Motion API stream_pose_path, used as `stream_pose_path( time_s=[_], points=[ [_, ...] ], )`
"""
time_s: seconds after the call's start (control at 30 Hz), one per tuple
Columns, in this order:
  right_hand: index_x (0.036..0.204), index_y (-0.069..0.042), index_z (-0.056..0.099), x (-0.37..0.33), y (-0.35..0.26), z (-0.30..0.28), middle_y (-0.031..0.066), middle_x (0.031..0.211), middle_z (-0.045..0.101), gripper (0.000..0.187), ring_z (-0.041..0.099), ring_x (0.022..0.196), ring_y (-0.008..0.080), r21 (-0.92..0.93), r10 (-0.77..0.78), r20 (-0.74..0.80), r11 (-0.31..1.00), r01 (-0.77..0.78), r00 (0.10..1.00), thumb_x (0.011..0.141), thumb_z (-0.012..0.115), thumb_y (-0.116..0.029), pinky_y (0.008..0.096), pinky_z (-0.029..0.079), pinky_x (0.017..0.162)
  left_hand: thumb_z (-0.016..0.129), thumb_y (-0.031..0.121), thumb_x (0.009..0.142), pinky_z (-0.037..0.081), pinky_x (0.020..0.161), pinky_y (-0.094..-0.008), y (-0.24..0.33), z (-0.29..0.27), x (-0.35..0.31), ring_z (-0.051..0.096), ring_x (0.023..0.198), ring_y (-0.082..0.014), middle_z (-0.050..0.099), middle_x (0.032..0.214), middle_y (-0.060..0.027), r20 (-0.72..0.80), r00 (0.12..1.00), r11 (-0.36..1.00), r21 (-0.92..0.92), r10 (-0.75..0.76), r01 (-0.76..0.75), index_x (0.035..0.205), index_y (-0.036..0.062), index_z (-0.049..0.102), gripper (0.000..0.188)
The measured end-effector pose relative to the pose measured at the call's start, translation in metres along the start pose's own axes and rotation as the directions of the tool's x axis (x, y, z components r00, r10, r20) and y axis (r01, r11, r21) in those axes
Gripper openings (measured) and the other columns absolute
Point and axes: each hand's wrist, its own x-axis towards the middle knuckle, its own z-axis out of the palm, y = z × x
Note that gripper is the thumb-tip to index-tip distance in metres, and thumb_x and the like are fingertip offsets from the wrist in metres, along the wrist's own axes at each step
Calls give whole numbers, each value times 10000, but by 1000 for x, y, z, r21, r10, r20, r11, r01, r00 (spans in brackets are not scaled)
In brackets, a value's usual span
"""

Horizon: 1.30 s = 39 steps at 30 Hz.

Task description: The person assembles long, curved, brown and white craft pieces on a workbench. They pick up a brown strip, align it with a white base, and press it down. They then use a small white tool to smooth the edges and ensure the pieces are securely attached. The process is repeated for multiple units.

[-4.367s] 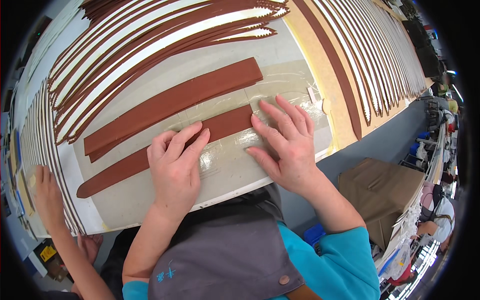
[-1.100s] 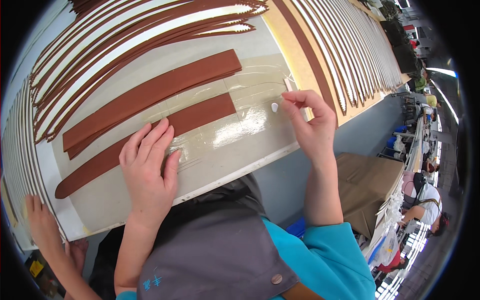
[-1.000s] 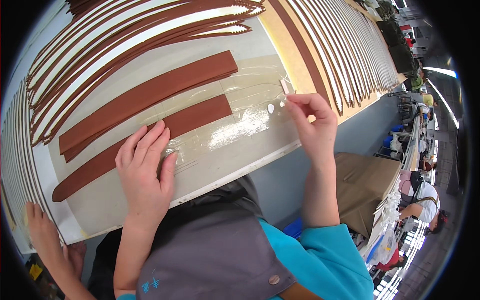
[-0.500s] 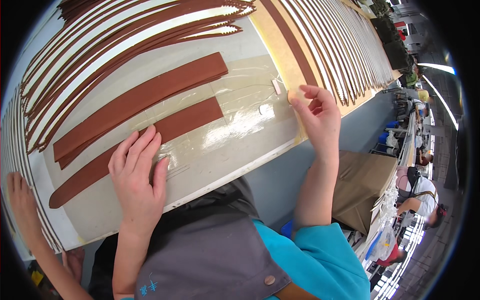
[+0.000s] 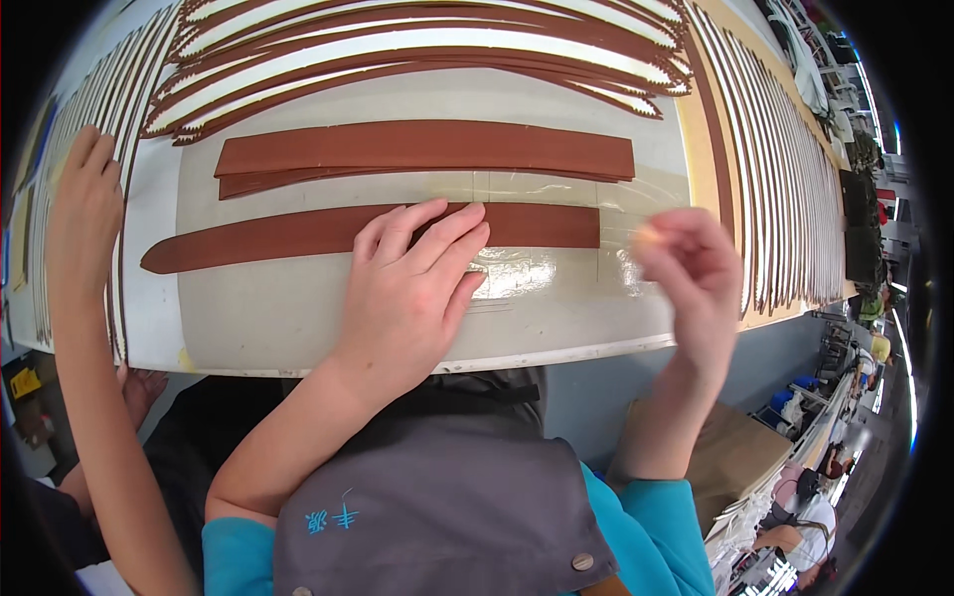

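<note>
My left hand (image 5: pixel 417 288) lies over a single brown leather-like strip (image 5: pixel 547 226), its fingers stretched out and resting on it. The strip has a rounded tip at the left and a straight-cut right end. My right hand (image 5: pixel 699 273), smeared by motion, hovers past that straight end. Thumb and forefinger are pinched on a small pale-orange piece (image 5: pixel 649 236), too blurred to name by kind. Just behind the single strip lies a stack of wider-looking brown strips (image 5: pixel 427 151), one edge fanned slightly.
Behind are long brown strips with zigzag ends (image 5: pixel 417 55), standing in loose curves. More narrow strips stand in rows on a tan board (image 5: pixel 730 189) at the right. A co-worker's hand (image 5: pixel 87 223) reaches over strips at the left. The table's front edge (image 5: pixel 586 355) runs before me.
The view has swung round and levelled. My right hand has come off the board's edge toward the strip's straight end, still pinching the pale piece. My left hand stays on the strip.
</note>
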Motion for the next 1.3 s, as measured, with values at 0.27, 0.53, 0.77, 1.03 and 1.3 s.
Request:
stream_pose_path(
  time_s=[0.27, 0.53, 0.77, 1.03, 1.3],
  points=[
    [997, 0, 698, 49, 7, 92, -1, 823, 689, 115, 616, 689, 46, -360, 17, 104, 933, 22, 994, 937, 779, -56, 214, 517, 618, 774, 102, 878, 416, 1101, -484, 2, 4, 2, 560, 1321, -298, 660, 1360, -58, -23, 1000, 999, -36, -2, 1, 1285, 49, 712, 414],
    [933, -24, 714, 46, 25, 103, 39, 758, 721, 119, 677, 663, 114, -262, 29, 2, 965, -27, 1000, 874, 792, -91, 285, 565, 643, 776, 106, 876, 416, 1101, -487, 1, 5, 0, 563, 1308, -292, 664, 1354, -54, -23, 1000, 999, -39, -12, 11, 1283, 39, 716, 417],
    [899, -34, 703, 43, 21, 109, 43, 738, 713, 107, 676, 640, 130, -344, -32, -16, 939, 24, 999, 868, 791, -85, 284, 563, 634, 774, 105, 876, 414, 1100, -487, 0, 4, 0, 564, 1303, -290, 663, 1353, -48, -30, 999, 999, -43, -15, 14, 1287, 52, 716, 419],
    [963, 1, 711, 45, 6, 94, 7, 799, 711, 102, 646, 713, 45, -2, 73, -99, 997, -73, 992, 920, 786, -54, 219, 528, 640, 773, 111, 879, 416, 1095, -488, 1, 4, 1, 566, 1313, -293, 665, 1364, -50, -16, 1000, 999, -40, -21, 20, 1284, 55, 716, 414],
    [1012, 30, 718, 14, 19, 90, 18, 832, 728, 126, 641, 723, 32, -7, 107, 3, 994, -107, 994, 936, 780, -49, 203, 533, 660, 786, 118, 868, 420, 1094, -486, -2, 4, 0, 576, 1311, -296, 688, 1347, -58, -36, 999, 998, -64, -24, 22, 1263, 45, 730, 405]
  ],
)
